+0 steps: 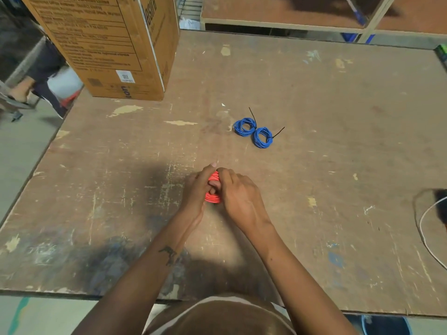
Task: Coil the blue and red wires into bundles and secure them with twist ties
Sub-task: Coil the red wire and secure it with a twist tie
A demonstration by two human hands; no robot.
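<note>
A closed cardboard box [116, 44] stands at the counter's [338, 117] far left corner, contents unseen. Near the front edge, the left hand [197, 189] and right hand [238, 192] curl their fingers around a red wire coil [213, 188]. Two blue wire coils [254, 132], each tied with a black tie, lie touching mid-counter.

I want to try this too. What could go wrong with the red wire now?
The red wire coil is held only by the left hand and right hand, and no tie shows on it. If the grip loosens, it may spring apart. It is also lifted, so it could drop onto the table.
</note>
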